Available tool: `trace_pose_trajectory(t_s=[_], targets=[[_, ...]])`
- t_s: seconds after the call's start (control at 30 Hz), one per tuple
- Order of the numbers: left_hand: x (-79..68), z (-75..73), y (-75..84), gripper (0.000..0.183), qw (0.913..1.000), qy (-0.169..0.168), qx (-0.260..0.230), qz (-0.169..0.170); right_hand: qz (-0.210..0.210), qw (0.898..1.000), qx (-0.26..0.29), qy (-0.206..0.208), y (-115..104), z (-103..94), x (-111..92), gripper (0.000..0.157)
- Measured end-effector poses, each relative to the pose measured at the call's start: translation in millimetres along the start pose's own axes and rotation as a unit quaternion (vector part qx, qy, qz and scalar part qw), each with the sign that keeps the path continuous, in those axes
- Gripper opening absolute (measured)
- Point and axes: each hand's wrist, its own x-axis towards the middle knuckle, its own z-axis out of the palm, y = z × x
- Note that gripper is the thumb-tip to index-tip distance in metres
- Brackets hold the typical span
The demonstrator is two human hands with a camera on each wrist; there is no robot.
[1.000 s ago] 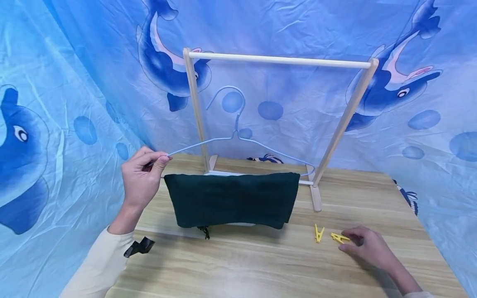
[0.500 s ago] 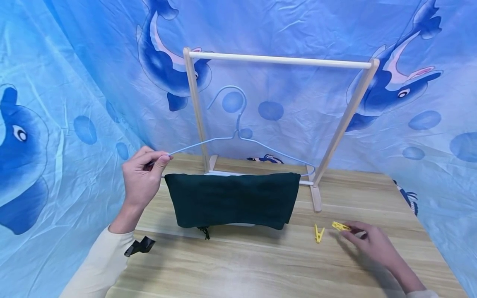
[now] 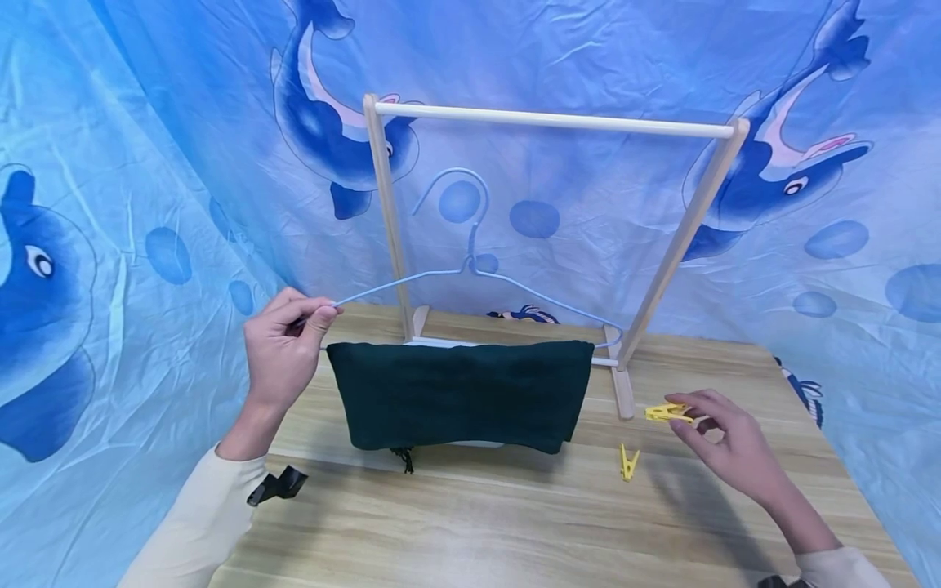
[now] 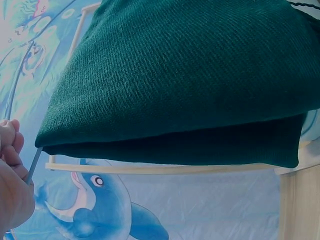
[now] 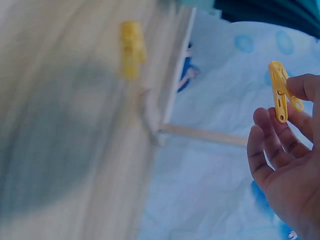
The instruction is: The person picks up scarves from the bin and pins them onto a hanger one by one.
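My left hand (image 3: pixel 283 351) grips the left end of a pale blue wire clothes hanger (image 3: pixel 515 287), its hook pointing up. Draped over the hanger's bottom bar is a folded dark green knit cloth (image 3: pixel 459 396), with a small dark tassel below its lower edge. In the left wrist view the cloth (image 4: pixel 180 75) hangs beside the left fingers. Over the right side of the table, my right hand (image 3: pixel 724 441) pinches a yellow clothespin (image 3: pixel 665 412) between thumb and fingers. The right wrist view shows that clothespin (image 5: pixel 279 92) raised off the table. A second yellow clothespin (image 3: pixel 628 463) lies on the wood.
A small wooden rack with a white top rail (image 3: pixel 551 121) stands behind the hanger; its right foot (image 3: pixel 622 396) is near the clothespins. Blue dolphin-print curtains (image 3: pixel 610 49) enclose the wood-grain table (image 3: pixel 456 523) at the back and sides.
My right hand has picked up one clothespin from the table and raised it, moving it away from the other clothespin. The left hand and hanger have barely shifted.
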Motion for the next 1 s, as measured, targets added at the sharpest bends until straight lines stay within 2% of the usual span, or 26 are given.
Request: trace_pose_trajectory(t_s=[0.3,0.47,0.6,0.87,1.0], targets=[[-0.6,1.0,-1.1,0.013,1.0,0.004,-0.001,-0.003,-0.043,0.998,0.025,0.028,-33,-10.3,25,0.046],[-0.4,1.0,-1.3,0.01,1.0,0.006,-0.001,-0.005,-0.05,0.995,0.078,0.048,-51,-15.2,38,0.05],[-0.4,1.6,-1.5,0.011,1.0,0.007,-0.004,-0.004,-0.074,0.988,0.12,0.062,-63,-18.7,50,0.051],[0.4,4.6,-2.3,0.014,0.9999,0.01,-0.013,-0.002,-0.097,0.986,0.126,0.059,-91,-19.9,75,0.053],[0.3,5.5,-1.7,0.011,0.9999,0.009,-0.012,-0.004,-0.105,0.981,0.153,0.047,-104,-17.0,89,0.057]])
